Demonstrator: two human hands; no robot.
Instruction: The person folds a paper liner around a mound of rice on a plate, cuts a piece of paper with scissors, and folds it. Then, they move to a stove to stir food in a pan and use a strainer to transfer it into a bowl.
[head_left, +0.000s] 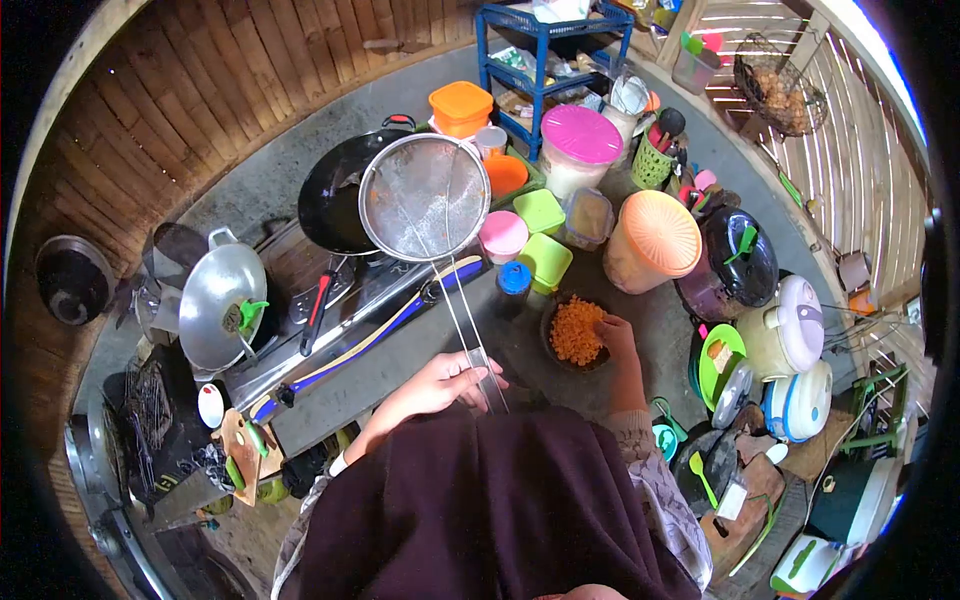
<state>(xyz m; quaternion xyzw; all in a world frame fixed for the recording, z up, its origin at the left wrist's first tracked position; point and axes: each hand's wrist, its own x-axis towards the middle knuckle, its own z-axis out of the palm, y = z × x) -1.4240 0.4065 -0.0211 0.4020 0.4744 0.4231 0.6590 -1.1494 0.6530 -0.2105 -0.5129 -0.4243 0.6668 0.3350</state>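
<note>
My left hand (pixel 455 383) is closed around the handle of a large wire-mesh strainer (pixel 425 195). The round mesh is held up over the counter, partly covering a black wok (pixel 340 200) behind it. Small orange pieces (pixel 575 330), perhaps chopped carrot, fill a dark bowl (pixel 567 366) on the counter. At the bowl's right side is my right hand (pixel 618 338), its fingers bent down at the orange pieces. What those fingers grip, if anything, is hidden. Just behind the bowl stands a dark bottle with a blue cap (pixel 514 278).
A metal wok (pixel 222 305) sits left on the stove (pixel 300 275). Green containers (pixel 545 262), an orange-lidded tub (pixel 655 240) and a pink-lidded tub (pixel 580 140) stand beyond the bowl. To the right are a black pot (pixel 738 255) and a rice cooker (pixel 785 330).
</note>
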